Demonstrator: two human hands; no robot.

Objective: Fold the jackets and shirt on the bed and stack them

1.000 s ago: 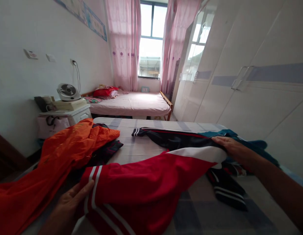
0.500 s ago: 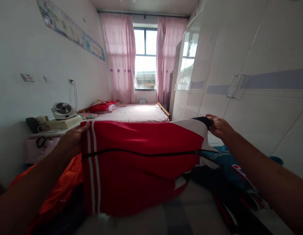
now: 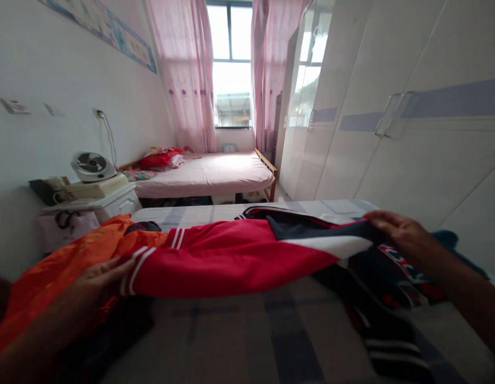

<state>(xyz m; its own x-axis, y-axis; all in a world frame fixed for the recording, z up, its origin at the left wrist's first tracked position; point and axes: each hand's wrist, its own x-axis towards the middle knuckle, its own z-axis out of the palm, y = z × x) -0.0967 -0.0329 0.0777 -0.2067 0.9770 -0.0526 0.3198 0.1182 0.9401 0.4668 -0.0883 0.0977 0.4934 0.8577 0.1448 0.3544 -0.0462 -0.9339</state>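
A red, white and navy jacket (image 3: pixel 231 261) with white stripes at its hem stretches across the view, folded over above the near bed. My left hand (image 3: pixel 107 274) grips its striped red edge. At the other end, my right hand (image 3: pixel 399 234) pinches the navy and white shoulder part. Below my right hand hangs or lies a dark sleeve (image 3: pixel 391 330) with white stripes; where it joins the jacket is hard to make out. Orange clothing (image 3: pixel 71 272) is heaped beside my left hand.
The near bed has a checked sheet (image 3: pixel 239 341). Dark clothing with a red and white pattern (image 3: pixel 407 277) lies at right. Beyond stand a second bed (image 3: pixel 215 176), a small fan (image 3: pixel 93 166) on a cabinet at left, and a white wardrobe (image 3: pixel 351 154) along the right.
The jacket has gone from hanging spread upright to lying lower and folded over, its navy collar part now showing. Both hands moved down, the right one also outward. The view tilted downward.
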